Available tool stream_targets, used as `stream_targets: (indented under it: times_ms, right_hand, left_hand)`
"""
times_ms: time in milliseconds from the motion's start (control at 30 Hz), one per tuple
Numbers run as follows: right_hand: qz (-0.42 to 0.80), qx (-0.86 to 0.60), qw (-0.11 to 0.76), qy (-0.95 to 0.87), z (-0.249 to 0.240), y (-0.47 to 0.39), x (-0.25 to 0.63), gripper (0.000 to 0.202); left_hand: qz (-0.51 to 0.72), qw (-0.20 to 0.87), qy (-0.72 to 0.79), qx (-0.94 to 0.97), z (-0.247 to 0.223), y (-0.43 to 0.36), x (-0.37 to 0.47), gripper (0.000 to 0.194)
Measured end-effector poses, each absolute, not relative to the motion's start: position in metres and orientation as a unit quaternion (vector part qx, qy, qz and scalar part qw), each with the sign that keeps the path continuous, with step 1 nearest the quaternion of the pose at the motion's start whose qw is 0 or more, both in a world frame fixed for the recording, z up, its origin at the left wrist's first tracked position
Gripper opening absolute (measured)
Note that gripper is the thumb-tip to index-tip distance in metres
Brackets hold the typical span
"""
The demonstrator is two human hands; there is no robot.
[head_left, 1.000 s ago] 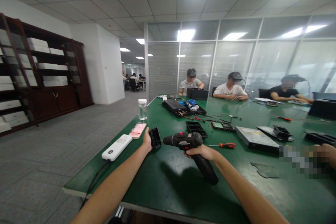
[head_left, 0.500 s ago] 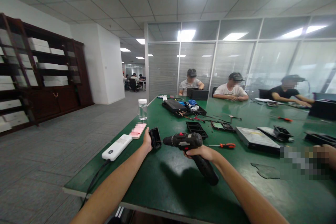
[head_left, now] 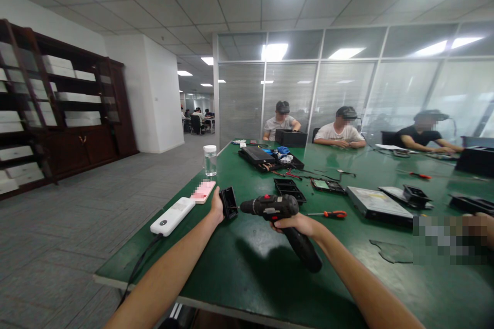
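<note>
My left hand [head_left: 218, 205] is closed on a small black plastic housing [head_left: 229, 203], tilted so that its hollow side faces right. In my right hand [head_left: 297, 223] is a black cordless drill [head_left: 270, 206] with red buttons, held by its grip. The drill's chuck points left, and its thin bit reaches the housing; whether it sits in a screw I cannot tell. Just behind the drill lies a black compartmented frame [head_left: 289, 190]. A screwdriver [head_left: 334, 214] with an orange and black handle rests to the right of the drill.
Left on the green table [head_left: 216, 272] are a white power bank [head_left: 173, 217], a pink phone [head_left: 203, 192] and a clear jar [head_left: 210, 160]. A metal disc drive [head_left: 378, 205], a circuit board [head_left: 328, 185] and a dark flat shard [head_left: 391, 251] lie right. A co-worker's hand [head_left: 478, 229] shows at the right edge.
Almost nothing differs. The view has shifted very slightly, while both hands, the drill and the black housing keep their places relative to each other.
</note>
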State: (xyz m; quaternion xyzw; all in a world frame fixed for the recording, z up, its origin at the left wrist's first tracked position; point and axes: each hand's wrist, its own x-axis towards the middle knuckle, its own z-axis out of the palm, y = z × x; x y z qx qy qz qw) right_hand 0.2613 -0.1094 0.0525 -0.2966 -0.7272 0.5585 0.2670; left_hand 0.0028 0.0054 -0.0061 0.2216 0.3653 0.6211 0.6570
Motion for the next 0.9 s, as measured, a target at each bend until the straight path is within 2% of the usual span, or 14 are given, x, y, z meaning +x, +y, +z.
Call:
stream_targets:
  times_ms: [367, 900]
  right_hand:
    - [0.575, -0.313, 0.283, -0.701, 0.0498, -0.1099, 0.2609, 0.028]
    - [0.574, -0.301, 0.278, -0.708, 0.0505, -0.1098, 0.2609, 0.024]
  left_hand:
    - [0.616, 0.664, 0.363, 0.221, -0.0058, 0.0037, 0.0031, 0.047]
    - [0.596, 0.675, 0.375, 0.223, 0.0011, -0.0029, 0.0031, 0.05]
